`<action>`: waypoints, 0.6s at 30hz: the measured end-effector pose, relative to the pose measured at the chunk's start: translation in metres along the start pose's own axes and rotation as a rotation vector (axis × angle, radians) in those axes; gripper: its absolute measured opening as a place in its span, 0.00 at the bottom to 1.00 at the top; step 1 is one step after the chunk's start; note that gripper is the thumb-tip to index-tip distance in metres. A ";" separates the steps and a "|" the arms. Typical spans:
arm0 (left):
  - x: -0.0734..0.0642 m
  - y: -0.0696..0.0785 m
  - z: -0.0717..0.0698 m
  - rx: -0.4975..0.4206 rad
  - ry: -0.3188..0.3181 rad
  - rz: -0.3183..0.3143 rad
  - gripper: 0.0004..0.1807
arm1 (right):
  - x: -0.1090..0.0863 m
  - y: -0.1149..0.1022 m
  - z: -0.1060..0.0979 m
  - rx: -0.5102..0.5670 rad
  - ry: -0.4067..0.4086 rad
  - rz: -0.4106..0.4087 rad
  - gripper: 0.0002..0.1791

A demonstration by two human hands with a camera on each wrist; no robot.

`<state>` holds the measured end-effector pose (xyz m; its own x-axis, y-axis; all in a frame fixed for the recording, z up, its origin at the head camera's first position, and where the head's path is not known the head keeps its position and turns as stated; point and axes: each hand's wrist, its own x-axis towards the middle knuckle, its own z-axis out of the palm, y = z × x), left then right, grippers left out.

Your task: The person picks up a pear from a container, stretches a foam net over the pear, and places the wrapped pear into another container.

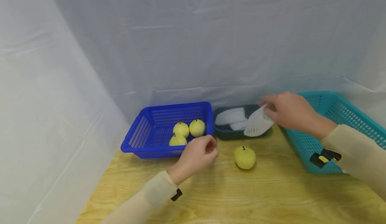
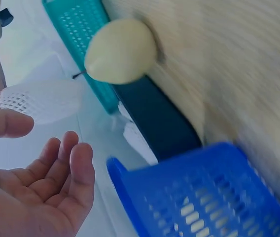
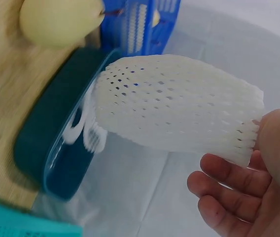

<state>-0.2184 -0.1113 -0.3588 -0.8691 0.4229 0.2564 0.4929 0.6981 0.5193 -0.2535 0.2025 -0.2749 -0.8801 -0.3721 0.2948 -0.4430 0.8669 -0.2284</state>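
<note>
My right hand (image 1: 291, 112) pinches one end of a white foam fruit net (image 1: 257, 122), which hangs over the right part of a dark green tray (image 1: 221, 135). In the right wrist view the foam net (image 3: 179, 103) is flattened and slopes down toward the tray. More white foam nets (image 1: 230, 116) lie inside the tray. A yellow pear (image 1: 245, 157), stem up, rests on the wooden table in front of it. My left hand (image 1: 197, 155) holds nothing, its fingers loosely bent beside the front right corner of the blue basket (image 1: 163, 152); the left wrist view shows thumb and fingers apart.
Inside the blue basket sit several yellow pears (image 1: 181, 129). A teal basket (image 1: 301, 150) stands on the right, partly behind my right forearm. Pale sheeting (image 1: 193, 43) hangs behind the table (image 1: 241, 197) and along its left side.
</note>
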 end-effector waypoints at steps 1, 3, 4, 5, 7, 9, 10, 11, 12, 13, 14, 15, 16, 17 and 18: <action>0.001 0.001 0.001 -0.047 -0.013 -0.012 0.06 | -0.001 -0.003 -0.001 0.016 -0.005 -0.005 0.16; 0.002 0.004 0.003 -0.155 -0.042 -0.044 0.08 | -0.003 -0.009 -0.003 0.044 -0.007 -0.022 0.16; 0.003 0.006 0.004 -0.207 -0.057 -0.059 0.08 | -0.004 -0.012 -0.003 0.058 -0.006 -0.029 0.16; 0.004 0.007 0.006 -0.254 -0.067 -0.072 0.09 | -0.005 -0.015 -0.004 0.070 -0.005 -0.033 0.16; 0.006 0.011 0.009 -0.332 -0.080 -0.101 0.11 | -0.007 -0.021 -0.006 0.100 -0.001 -0.041 0.15; 0.008 0.015 0.012 -0.419 -0.088 -0.142 0.15 | -0.008 -0.026 -0.007 0.123 -0.002 -0.046 0.15; 0.010 0.016 0.015 -0.466 -0.090 -0.165 0.17 | -0.009 -0.029 -0.007 0.133 -0.002 -0.051 0.15; 0.011 0.018 0.016 -0.514 -0.091 -0.191 0.19 | -0.009 -0.032 -0.008 0.140 -0.001 -0.056 0.14; 0.013 0.019 0.019 -0.569 -0.094 -0.225 0.21 | -0.010 -0.035 -0.008 0.149 0.001 -0.062 0.14; 0.014 0.021 0.020 -0.631 -0.100 -0.260 0.22 | -0.011 -0.037 -0.008 0.153 0.004 -0.068 0.14; 0.016 0.022 0.022 -0.695 -0.111 -0.292 0.23 | -0.012 -0.039 -0.008 0.158 0.008 -0.074 0.14; 0.018 0.023 0.023 -0.755 -0.122 -0.322 0.24 | -0.012 -0.042 -0.008 0.162 0.014 -0.081 0.14; 0.019 0.024 0.024 -0.801 -0.135 -0.348 0.24 | -0.013 -0.044 -0.008 0.164 0.020 -0.088 0.14; 0.020 0.025 0.024 -0.842 -0.154 -0.366 0.24 | -0.014 -0.046 -0.008 0.169 0.025 -0.092 0.14; 0.021 0.025 0.025 -0.877 -0.171 -0.380 0.23 | -0.014 -0.047 -0.008 0.177 0.030 -0.095 0.14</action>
<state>-0.2230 -0.0704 -0.3604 -0.9124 0.3845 -0.1400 -0.0852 0.1560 0.9841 -0.2186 0.1694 -0.2610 -0.8288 -0.4369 0.3494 -0.5490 0.7556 -0.3573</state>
